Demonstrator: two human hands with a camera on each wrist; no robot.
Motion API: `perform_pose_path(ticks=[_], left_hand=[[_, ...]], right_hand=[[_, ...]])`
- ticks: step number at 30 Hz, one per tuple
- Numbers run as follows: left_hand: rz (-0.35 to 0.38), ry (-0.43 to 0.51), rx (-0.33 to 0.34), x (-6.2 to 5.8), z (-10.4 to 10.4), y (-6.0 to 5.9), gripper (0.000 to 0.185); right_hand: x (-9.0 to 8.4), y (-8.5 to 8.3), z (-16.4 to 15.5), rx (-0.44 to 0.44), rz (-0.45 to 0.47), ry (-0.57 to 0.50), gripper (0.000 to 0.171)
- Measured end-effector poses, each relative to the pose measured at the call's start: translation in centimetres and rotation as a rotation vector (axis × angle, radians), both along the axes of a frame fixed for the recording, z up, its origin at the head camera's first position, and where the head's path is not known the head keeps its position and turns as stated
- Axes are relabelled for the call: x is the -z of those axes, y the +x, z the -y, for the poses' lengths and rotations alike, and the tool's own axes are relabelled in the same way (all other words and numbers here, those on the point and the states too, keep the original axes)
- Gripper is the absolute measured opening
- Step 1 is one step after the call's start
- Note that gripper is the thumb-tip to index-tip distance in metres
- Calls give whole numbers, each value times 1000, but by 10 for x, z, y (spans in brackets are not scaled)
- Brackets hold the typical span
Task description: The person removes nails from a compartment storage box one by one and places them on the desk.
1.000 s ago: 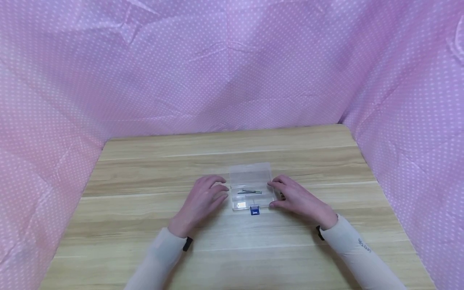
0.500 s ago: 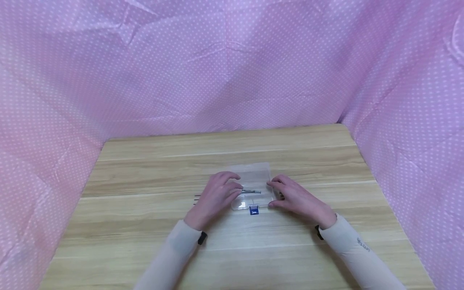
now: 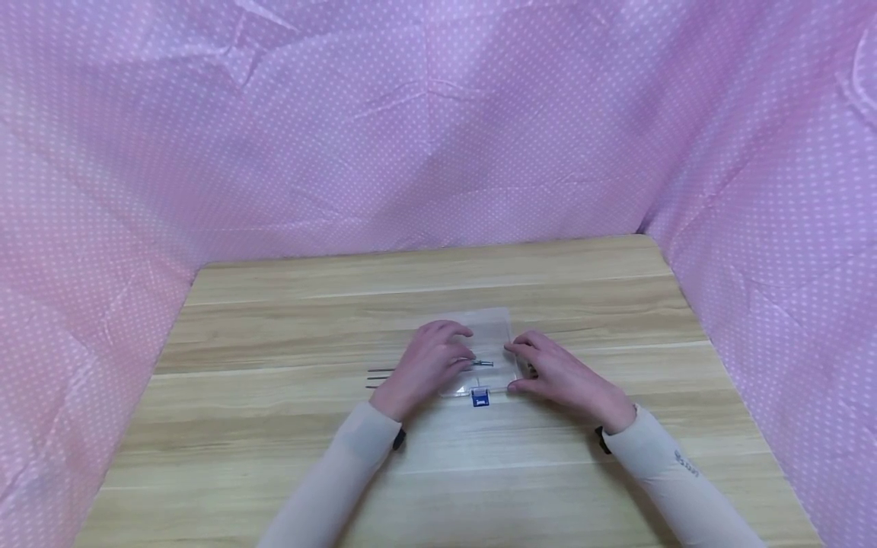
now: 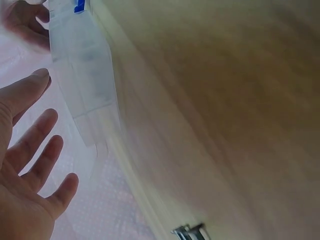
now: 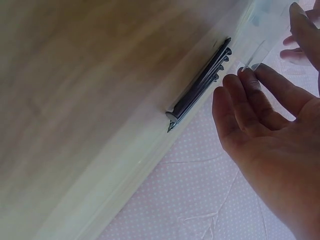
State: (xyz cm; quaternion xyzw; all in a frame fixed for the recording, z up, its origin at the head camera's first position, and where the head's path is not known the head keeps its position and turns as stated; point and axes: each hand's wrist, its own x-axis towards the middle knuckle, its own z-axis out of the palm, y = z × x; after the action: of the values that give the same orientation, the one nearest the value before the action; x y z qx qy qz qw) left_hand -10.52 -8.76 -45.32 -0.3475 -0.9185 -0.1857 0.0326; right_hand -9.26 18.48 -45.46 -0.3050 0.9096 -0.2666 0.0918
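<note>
A small clear plastic box [image 3: 495,329] with a blue latch [image 3: 481,398] lies flat in the middle of the wooden table [image 3: 274,320]. Dark nails [image 3: 483,364] lie inside it; in the right wrist view they are a bundle of nails [image 5: 200,85] against the box wall [image 5: 260,25]. My left hand [image 3: 455,350] lies over the box's left half, and its fingers [image 4: 30,125] are straight beside the box [image 4: 80,75]. My right hand [image 3: 515,367] touches the box's right side with straight fingers [image 5: 260,95].
A few loose nails [image 3: 380,373] lie on the table just left of the box, by my left wrist. Pink dotted cloth [image 3: 438,137] walls in the table at the back and on both sides.
My left hand has slid right, from beside the box onto it, uncovering the loose nails on the table. The right hand and the box have stayed put.
</note>
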Motion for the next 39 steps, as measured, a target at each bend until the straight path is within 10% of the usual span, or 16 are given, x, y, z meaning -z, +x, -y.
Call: perform_pose_path(ticks=[39], left_hand=[[-79, -293, 46, 6, -14, -13, 14]], right_hand=[[1, 0, 1, 19, 18, -18, 64]])
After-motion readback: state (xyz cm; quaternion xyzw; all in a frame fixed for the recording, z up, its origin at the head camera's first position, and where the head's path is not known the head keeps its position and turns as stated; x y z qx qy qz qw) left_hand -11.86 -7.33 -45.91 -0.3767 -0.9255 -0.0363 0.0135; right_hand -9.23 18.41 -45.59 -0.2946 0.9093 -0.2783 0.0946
